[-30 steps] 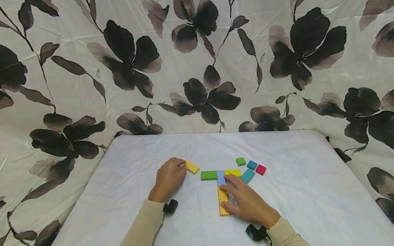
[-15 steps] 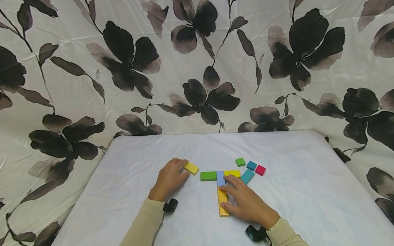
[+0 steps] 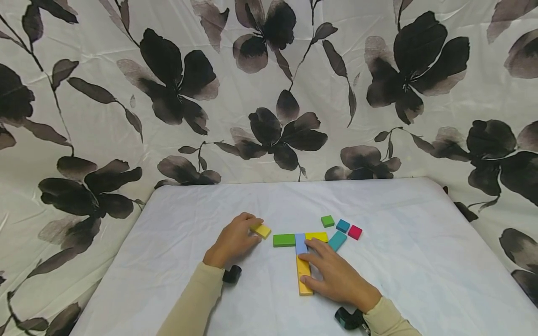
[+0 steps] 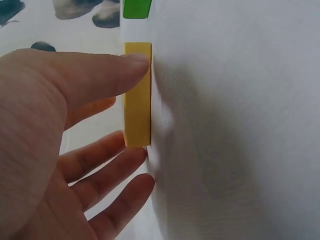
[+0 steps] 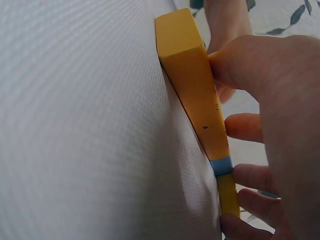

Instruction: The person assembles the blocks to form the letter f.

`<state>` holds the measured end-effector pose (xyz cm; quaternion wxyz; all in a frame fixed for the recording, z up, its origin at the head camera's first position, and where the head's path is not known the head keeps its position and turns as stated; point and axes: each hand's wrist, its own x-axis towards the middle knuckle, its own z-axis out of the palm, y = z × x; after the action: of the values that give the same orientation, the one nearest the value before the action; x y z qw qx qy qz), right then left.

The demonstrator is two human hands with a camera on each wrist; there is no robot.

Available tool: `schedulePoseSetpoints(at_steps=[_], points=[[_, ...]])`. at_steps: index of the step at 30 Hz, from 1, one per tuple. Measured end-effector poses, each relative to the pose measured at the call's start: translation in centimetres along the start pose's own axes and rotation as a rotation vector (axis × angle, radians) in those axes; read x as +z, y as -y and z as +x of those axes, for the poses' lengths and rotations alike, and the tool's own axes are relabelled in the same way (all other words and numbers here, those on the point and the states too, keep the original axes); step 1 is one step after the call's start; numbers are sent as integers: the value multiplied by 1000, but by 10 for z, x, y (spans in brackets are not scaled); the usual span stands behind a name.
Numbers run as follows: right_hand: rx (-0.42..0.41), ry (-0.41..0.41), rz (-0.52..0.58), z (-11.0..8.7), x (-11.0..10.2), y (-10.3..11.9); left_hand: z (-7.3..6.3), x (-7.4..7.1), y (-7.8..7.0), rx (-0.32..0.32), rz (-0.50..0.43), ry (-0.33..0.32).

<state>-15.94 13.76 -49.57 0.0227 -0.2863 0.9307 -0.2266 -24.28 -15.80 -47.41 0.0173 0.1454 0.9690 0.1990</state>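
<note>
My left hand (image 3: 233, 240) pinches a small yellow block (image 3: 263, 231) between thumb and index finger. In the left wrist view the thumb lies across that block's face, the other fingers spread below its end. My right hand (image 3: 336, 275) has its fingers spread along a T of blocks, fingertips resting on them. The T's stem is a long orange-yellow block (image 3: 303, 284) below a light blue block (image 3: 300, 241). A green block (image 3: 284, 241) forms the left arm, a yellow block (image 3: 316, 236) the right. In the right wrist view the thumb touches the long block (image 5: 192, 90).
Right of the T lie a teal block (image 3: 337, 241), a small blue block (image 3: 343, 226) and a red block (image 3: 355, 232). A small green block (image 3: 327, 221) sits farther back. The white-covered table (image 3: 189, 200) ends at a floral cloth backdrop (image 3: 286, 135).
My left hand's fingers have moved right and over the small yellow block, from touching its left end to pinching it. The right hand and the T have stayed in place.
</note>
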Motion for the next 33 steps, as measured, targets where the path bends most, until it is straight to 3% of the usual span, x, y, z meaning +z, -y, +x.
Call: schedulePoseSetpoints(at_steps=[14, 21, 33], points=[[6, -2, 4, -1, -3, 1, 6, 0, -2, 78, 35, 28], [-4, -8, 34, -1, -1, 1, 5, 2, -1, 81, 46, 19], [-12, -12, -9, 0, 0, -1, 5, 2, -2, 93, 64, -20]])
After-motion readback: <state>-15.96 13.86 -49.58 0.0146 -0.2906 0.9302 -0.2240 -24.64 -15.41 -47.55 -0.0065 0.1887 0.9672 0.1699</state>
